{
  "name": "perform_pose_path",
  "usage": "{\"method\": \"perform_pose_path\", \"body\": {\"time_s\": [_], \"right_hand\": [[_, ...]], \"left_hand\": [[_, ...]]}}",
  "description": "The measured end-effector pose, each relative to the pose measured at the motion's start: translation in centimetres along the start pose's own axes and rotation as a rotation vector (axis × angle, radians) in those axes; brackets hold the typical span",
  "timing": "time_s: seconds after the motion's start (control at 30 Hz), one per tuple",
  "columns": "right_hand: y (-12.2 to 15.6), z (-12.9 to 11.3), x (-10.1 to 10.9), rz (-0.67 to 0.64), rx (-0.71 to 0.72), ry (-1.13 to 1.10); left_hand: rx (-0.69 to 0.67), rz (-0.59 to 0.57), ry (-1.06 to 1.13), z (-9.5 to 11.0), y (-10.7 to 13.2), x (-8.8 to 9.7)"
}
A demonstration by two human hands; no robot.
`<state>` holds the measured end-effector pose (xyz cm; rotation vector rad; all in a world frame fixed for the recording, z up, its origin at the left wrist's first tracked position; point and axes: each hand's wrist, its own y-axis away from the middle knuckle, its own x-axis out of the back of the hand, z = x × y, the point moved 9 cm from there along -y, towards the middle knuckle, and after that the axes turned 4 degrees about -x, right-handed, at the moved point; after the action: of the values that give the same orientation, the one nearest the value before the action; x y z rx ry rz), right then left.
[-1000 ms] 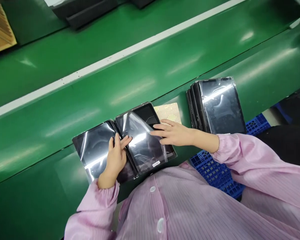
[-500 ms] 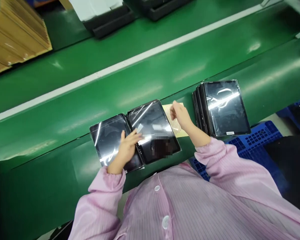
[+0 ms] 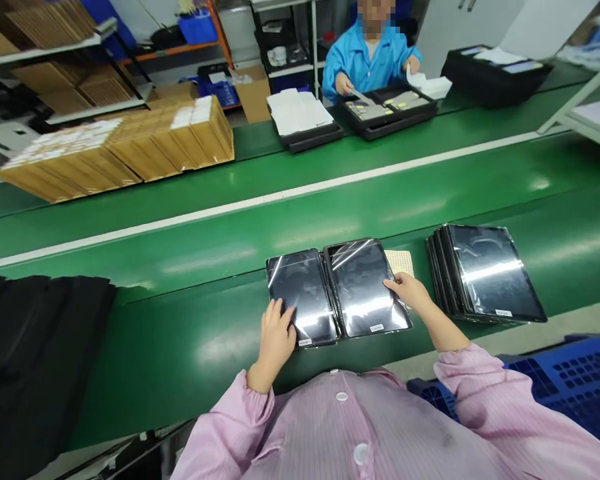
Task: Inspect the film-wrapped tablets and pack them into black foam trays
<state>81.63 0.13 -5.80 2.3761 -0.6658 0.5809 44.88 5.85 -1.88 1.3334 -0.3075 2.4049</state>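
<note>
Two glossy black tablets in clear film lie side by side on a green bench, each with a small white label at its lower edge. My left hand (image 3: 276,339) rests with spread fingers on the lower left part of the left tablet (image 3: 304,290). The right tablet (image 3: 363,290) is gripped at its right edge by my right hand (image 3: 411,292), thumb on top, the other fingers partly hidden. Beside that edge a pale yellow printed sheet (image 3: 401,262) shows, partly covered. Farther right leans a stack of similar tablets (image 3: 495,273).
Black sheet-like material (image 3: 40,347) lies at left. Beyond the white strip (image 3: 280,195) stand cardboard boxes (image 3: 180,143) and black trays (image 3: 390,110), where a person in blue (image 3: 365,57) works. Blue plastic crates (image 3: 575,373) sit below right.
The view has tilted up. My left hand has moved from the right tablet onto the left one; the white piece by its fingers is gone. My right hand has taken the right tablet's edge.
</note>
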Motion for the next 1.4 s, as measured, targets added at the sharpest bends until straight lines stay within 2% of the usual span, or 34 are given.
{"method": "perform_pose_path", "body": {"time_s": [0.07, 0.13, 0.2, 0.27, 0.33, 0.43, 0.5, 0.57, 0.7, 0.8, 0.9, 1.07, 1.17, 1.27, 1.33, 1.4], "right_hand": [[0.9, -0.8, 0.4, 0.004, 0.019, -0.078], [2.1, -1.8, 0.7, -0.009, 0.052, -0.178], [3.5, -2.9, 0.5, -0.038, 0.076, -0.266], [5.0, -3.9, -0.7, -0.086, 0.082, -0.322], [6.3, -4.9, -3.1, -0.134, 0.083, -0.342], [7.6, -6.4, -7.9, -0.173, 0.089, -0.316], [7.8, -7.2, -11.0, -0.179, 0.081, -0.246], [7.5, -7.9, -13.1, -0.169, 0.059, -0.132], [6.0, -8.4, -14.4, -0.157, -0.01, 0.094], [5.4, -8.4, -14.6, -0.203, -0.058, 0.142], [5.9, -8.2, -15.2, -0.289, -0.08, 0.06], [8.3, -9.1, -16.3, -0.481, -0.021, -0.282], [9.9, -9.5, -15.9, -0.542, 0.021, -0.426], [11.4, -10.5, -14.6, -0.584, 0.119, -0.529], [12.1, -12.0, -13.2, -0.58, 0.226, -0.554], [12.7, -14.2, -11.4, -0.545, 0.365, -0.58]], "left_hand": [[0.206, 0.051, 0.081, -3.1, 0.6, 0.7], [0.339, 0.038, 0.15, -5.1, 1.1, 0.3], [0.393, 0.012, 0.194, -6.0, 1.3, -0.3], [0.432, -0.009, 0.237, -6.6, 1.2, -0.8], [0.461, -0.023, 0.272, -6.9, 0.9, -0.9], [0.49, -0.042, 0.323, -7.2, 0.3, -0.7], [0.503, -0.059, 0.357, -7.2, 0.0, -0.5], [0.516, -0.076, 0.376, -7.3, -0.3, -0.5], [0.551, -0.104, 0.401, -7.3, -0.6, -0.6], [0.589, -0.124, 0.465, -7.2, -0.6, -0.7], [0.63, -0.142, 0.571, -7.2, -0.3, -0.6], [0.666, -0.196, 0.812, -6.3, 0.4, -0.2], [0.612, -0.098, 0.962, -5.2, -0.3, 1.4], [0.47, 0.182, 1.153, -4.0, -1.2, 4.9], [0.345, 0.345, 1.248, -3.1, -1.3, 7.3], [0.15, 0.406, 1.27, -1.4, -1.5, 9.5]]}}
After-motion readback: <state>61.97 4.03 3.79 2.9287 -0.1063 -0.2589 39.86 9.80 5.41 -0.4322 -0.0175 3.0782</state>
